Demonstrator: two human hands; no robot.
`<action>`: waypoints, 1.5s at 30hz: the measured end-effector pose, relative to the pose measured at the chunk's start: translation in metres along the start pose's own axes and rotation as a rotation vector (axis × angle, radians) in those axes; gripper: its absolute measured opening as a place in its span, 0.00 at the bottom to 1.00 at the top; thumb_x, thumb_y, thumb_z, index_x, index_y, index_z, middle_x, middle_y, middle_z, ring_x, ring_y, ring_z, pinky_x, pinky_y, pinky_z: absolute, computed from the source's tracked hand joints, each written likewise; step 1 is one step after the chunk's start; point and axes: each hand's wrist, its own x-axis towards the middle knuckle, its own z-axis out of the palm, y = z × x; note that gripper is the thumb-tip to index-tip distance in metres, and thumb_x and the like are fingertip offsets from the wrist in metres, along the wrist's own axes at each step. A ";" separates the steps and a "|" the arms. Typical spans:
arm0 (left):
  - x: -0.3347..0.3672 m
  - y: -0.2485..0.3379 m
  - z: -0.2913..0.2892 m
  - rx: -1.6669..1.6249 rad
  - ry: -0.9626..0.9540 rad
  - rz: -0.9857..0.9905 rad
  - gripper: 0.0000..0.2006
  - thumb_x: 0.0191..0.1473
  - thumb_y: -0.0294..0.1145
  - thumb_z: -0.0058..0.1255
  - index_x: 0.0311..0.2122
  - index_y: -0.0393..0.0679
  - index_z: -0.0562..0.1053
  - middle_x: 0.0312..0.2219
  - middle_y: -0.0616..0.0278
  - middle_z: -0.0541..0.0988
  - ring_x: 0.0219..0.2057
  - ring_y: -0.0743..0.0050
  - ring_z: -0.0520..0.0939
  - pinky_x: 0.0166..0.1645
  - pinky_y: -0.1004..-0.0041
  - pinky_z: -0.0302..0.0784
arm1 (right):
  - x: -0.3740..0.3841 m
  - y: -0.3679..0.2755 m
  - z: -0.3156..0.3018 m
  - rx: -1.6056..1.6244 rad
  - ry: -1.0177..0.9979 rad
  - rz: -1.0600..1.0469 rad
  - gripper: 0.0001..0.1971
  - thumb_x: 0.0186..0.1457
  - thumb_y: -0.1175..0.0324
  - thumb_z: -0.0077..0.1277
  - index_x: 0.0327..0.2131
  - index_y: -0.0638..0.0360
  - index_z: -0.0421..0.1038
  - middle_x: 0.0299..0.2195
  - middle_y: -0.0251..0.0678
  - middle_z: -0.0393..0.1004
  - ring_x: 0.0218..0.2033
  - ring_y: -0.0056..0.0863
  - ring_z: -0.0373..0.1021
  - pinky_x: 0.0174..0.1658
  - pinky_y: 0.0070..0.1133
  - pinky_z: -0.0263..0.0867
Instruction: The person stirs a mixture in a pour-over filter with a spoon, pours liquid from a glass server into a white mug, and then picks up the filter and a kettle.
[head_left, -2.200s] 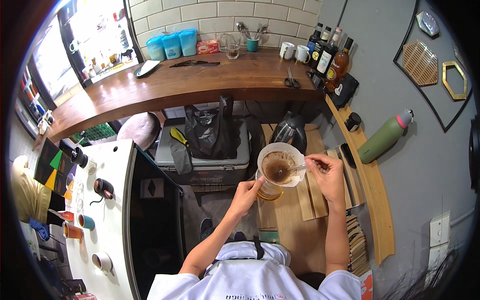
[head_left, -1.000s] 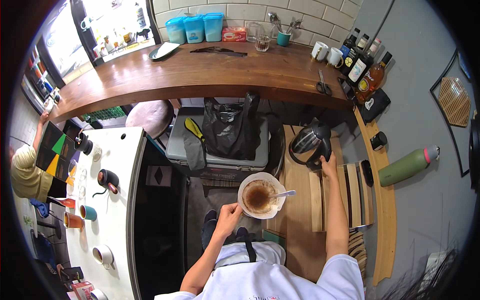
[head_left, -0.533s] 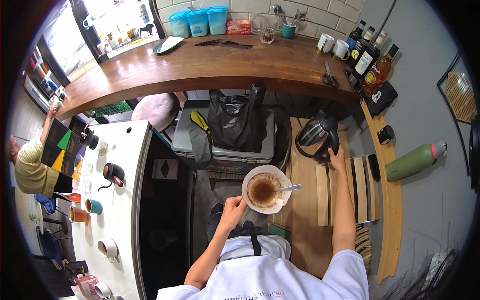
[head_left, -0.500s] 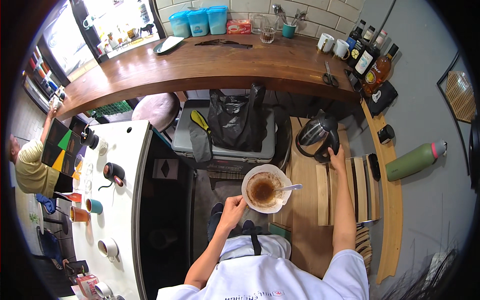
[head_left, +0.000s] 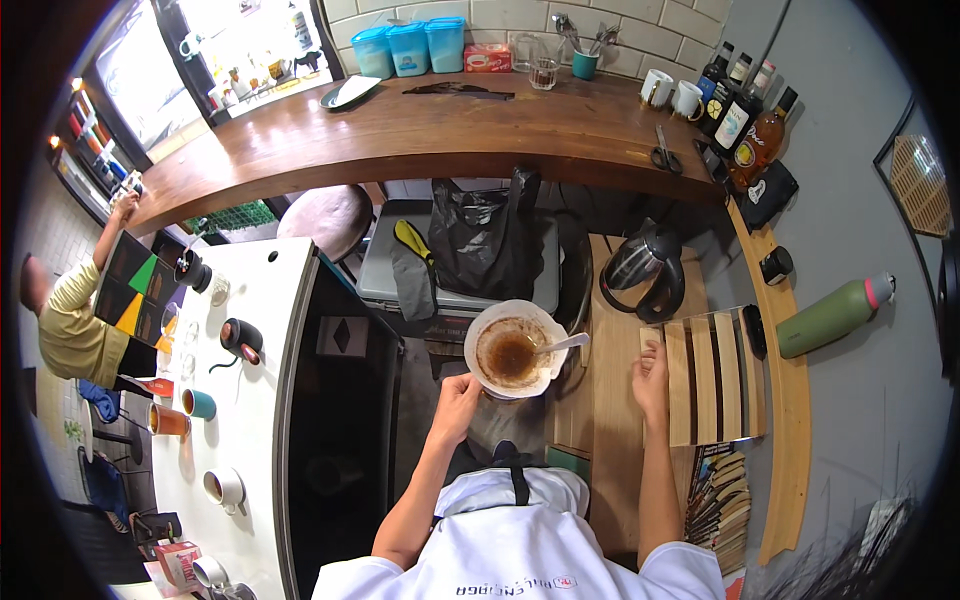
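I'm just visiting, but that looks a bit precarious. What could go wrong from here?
Two things, perhaps. The left hand seems to be the only support for the paper filter over the floor, so a tilt might spill the brown liquid in it. And the spoon sticks out past the filter's edge toward the right hand's side; a knock could flick liquid out or perhaps tear the paper.

From the head, a near fisheye view (wide-angled) looks down on the left hand (head_left: 457, 408) and right hand (head_left: 651, 384).
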 end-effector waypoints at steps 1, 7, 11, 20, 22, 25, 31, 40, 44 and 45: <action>0.002 -0.001 -0.002 -0.027 0.007 0.013 0.17 0.59 0.33 0.44 0.20 0.35 0.72 0.15 0.79 0.66 0.18 0.93 0.58 0.20 0.81 0.49 | -0.005 -0.007 0.001 0.078 -0.082 -0.057 0.18 0.55 0.75 0.47 0.49 0.67 0.60 0.39 0.44 0.68 0.35 0.28 0.70 0.39 0.22 0.67; 0.004 0.019 -0.003 -0.022 0.012 0.006 0.18 0.59 0.35 0.45 0.19 0.36 0.72 0.15 0.77 0.66 0.17 0.92 0.58 0.21 0.82 0.49 | -0.036 -0.089 -0.016 0.420 -0.226 -0.186 0.08 0.56 0.73 0.48 0.38 0.68 0.67 0.30 0.36 0.72 0.30 0.21 0.71 0.37 0.18 0.66; 0.007 0.025 0.003 -0.025 -0.054 -0.004 0.18 0.59 0.36 0.45 0.20 0.37 0.73 0.15 0.77 0.66 0.16 0.92 0.57 0.21 0.81 0.48 | -0.073 -0.137 -0.039 0.520 -0.235 -0.317 0.06 0.56 0.74 0.47 0.34 0.67 0.70 0.27 0.34 0.72 0.29 0.20 0.71 0.36 0.17 0.65; 0.035 0.015 0.050 0.032 -0.315 -0.068 0.18 0.59 0.37 0.45 0.23 0.37 0.74 0.17 0.74 0.69 0.19 0.91 0.61 0.24 0.81 0.53 | -0.168 -0.213 -0.058 1.163 -0.949 -0.704 0.20 0.59 0.64 0.44 0.52 0.63 0.61 0.46 0.42 0.68 0.41 0.27 0.70 0.43 0.23 0.65; 0.036 0.021 0.070 0.031 -0.405 -0.118 0.18 0.60 0.37 0.44 0.23 0.36 0.75 0.19 0.73 0.71 0.21 0.90 0.62 0.26 0.81 0.55 | -0.179 -0.231 -0.059 1.441 -1.193 -0.737 0.24 0.62 0.57 0.39 0.55 0.64 0.59 0.50 0.45 0.66 0.45 0.32 0.68 0.45 0.26 0.64; 0.039 0.021 0.087 0.015 -0.512 -0.135 0.18 0.60 0.37 0.43 0.24 0.36 0.75 0.19 0.72 0.72 0.20 0.89 0.62 0.26 0.81 0.55 | -0.181 -0.242 -0.054 1.538 -1.246 -0.893 0.25 0.61 0.55 0.38 0.55 0.65 0.59 0.49 0.46 0.66 0.45 0.34 0.68 0.45 0.27 0.64; 0.046 0.011 0.122 0.114 -0.799 -0.208 0.18 0.60 0.36 0.42 0.21 0.37 0.72 0.17 0.74 0.68 0.20 0.89 0.60 0.25 0.80 0.53 | -0.185 -0.251 -0.053 1.503 -1.051 -1.100 0.29 0.60 0.50 0.35 0.55 0.65 0.58 0.48 0.49 0.66 0.45 0.37 0.68 0.45 0.29 0.64; 0.041 -0.004 0.158 0.176 -1.084 -0.239 0.20 0.60 0.35 0.44 0.16 0.39 0.69 0.14 0.76 0.63 0.17 0.89 0.55 0.22 0.79 0.48 | -0.196 -0.264 -0.041 1.377 -0.723 -1.174 0.35 0.57 0.43 0.30 0.55 0.67 0.58 0.45 0.52 0.67 0.45 0.42 0.68 0.46 0.32 0.64; 0.030 -0.001 0.165 0.218 -1.185 -0.316 0.19 0.59 0.35 0.45 0.17 0.40 0.69 0.14 0.76 0.62 0.17 0.90 0.55 0.22 0.80 0.48 | -0.206 -0.271 -0.038 1.331 -0.624 -1.200 0.38 0.56 0.39 0.28 0.55 0.67 0.58 0.44 0.54 0.67 0.45 0.45 0.67 0.46 0.34 0.64; 0.029 -0.003 0.166 0.230 -1.206 -0.324 0.19 0.59 0.35 0.45 0.17 0.40 0.69 0.14 0.76 0.62 0.17 0.90 0.55 0.22 0.80 0.48 | -0.207 -0.271 -0.037 1.323 -0.599 -1.206 0.39 0.56 0.39 0.28 0.55 0.67 0.58 0.44 0.54 0.67 0.45 0.45 0.67 0.46 0.34 0.64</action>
